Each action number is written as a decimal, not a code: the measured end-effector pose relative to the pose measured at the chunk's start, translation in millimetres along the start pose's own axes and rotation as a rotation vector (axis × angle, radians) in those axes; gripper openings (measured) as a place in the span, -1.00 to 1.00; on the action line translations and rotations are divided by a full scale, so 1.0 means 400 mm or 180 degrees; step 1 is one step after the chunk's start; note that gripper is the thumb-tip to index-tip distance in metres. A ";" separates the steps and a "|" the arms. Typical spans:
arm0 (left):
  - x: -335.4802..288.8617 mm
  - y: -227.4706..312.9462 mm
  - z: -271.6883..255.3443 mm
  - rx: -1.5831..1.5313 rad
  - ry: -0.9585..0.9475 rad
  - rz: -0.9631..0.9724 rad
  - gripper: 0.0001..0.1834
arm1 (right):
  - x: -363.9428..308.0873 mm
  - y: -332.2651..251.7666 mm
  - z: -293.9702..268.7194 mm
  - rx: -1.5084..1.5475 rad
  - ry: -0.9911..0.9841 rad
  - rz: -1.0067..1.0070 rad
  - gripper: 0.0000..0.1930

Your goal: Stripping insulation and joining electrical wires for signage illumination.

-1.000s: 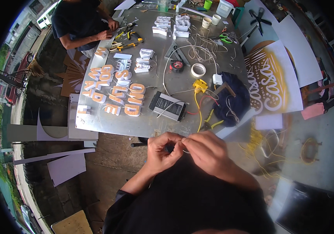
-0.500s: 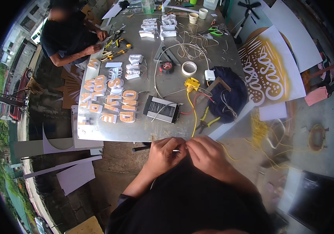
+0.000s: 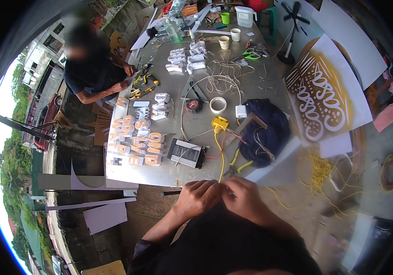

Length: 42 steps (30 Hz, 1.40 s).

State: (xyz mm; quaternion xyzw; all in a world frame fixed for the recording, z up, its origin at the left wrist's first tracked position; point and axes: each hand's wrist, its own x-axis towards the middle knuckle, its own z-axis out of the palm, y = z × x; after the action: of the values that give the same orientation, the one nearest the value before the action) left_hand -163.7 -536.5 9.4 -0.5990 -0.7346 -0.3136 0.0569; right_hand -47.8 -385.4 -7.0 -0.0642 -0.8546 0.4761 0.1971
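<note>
Close together at the near edge of the table, both hands are closed, fingertips almost meeting. My left hand point(image 3: 198, 200) has its fingers curled in, and my right hand point(image 3: 243, 200) pinches beside it, slightly blurred. What they hold, if anything, is too small and hidden to name. A yellow cord point(image 3: 222, 166) drops from a yellow socket point(image 3: 219, 123) toward the fingers; whether it touches them I cannot tell. Yellow-handled pliers point(image 3: 236, 168) lie just beyond the right hand. Farther in sits a silver-and-black power unit point(image 3: 186, 154) with wires.
Rows of letter blocks point(image 3: 153, 147) cover the table's left side. A tape measure point(image 3: 193, 106), a tape roll point(image 3: 218, 105) and a dark blue cloth point(image 3: 269, 137) lie mid-table. Another person point(image 3: 88, 66) works at the far left. Yellow wire point(image 3: 318, 172) tangles on the right.
The view has tilted, so the table appears lower and more of its far end shows. A small white piece glimpsed at the left fingers is now out of sight. Both hands stay together.
</note>
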 end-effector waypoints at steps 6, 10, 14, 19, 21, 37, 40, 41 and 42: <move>0.022 0.002 0.042 0.0367 -0.0110 0.0435 -0.77 | 0.011 0.065 -0.059 0.0647 -0.0451 0.0168 -0.92; 0.020 0.001 0.051 0.0677 -0.0201 0.0749 -0.75 | 0.008 0.094 -0.078 0.1382 -0.0764 0.0440 -0.90; 0.043 0.016 0.043 0.0878 -0.0127 0.1084 -0.73 | -0.005 0.135 -0.090 0.2218 -0.1339 0.1012 -0.83; 0.071 0.033 0.049 0.0549 0.0053 0.1007 -0.76 | -0.017 0.157 -0.109 0.2935 -0.1488 0.1405 -0.83; 0.078 0.043 0.061 0.0405 0.0110 0.0922 -0.77 | -0.019 0.153 -0.122 0.3180 -0.1467 0.1405 -0.85; 0.062 0.063 0.065 0.0375 -0.0349 0.0644 -0.73 | -0.033 0.147 -0.112 0.2439 -0.1200 0.1287 -0.93; 0.061 0.068 0.069 -0.0009 -0.0228 0.0444 -0.67 | -0.029 0.139 -0.108 0.2195 -0.1003 0.1020 -0.92; 0.060 0.068 0.070 -0.0286 -0.0095 0.0320 -0.64 | -0.029 0.132 -0.109 0.2180 -0.0885 0.1071 -0.92; 0.057 0.066 0.064 -0.0267 -0.0081 0.0324 -0.64 | -0.030 0.128 -0.108 0.2165 -0.0768 0.1120 -0.93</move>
State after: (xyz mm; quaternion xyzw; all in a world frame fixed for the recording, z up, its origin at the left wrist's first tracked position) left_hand -138.2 -501.6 9.7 -0.6413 -0.6901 -0.3333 0.0383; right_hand -23.6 -327.1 -33.0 -0.0843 -0.6412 0.7624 0.0208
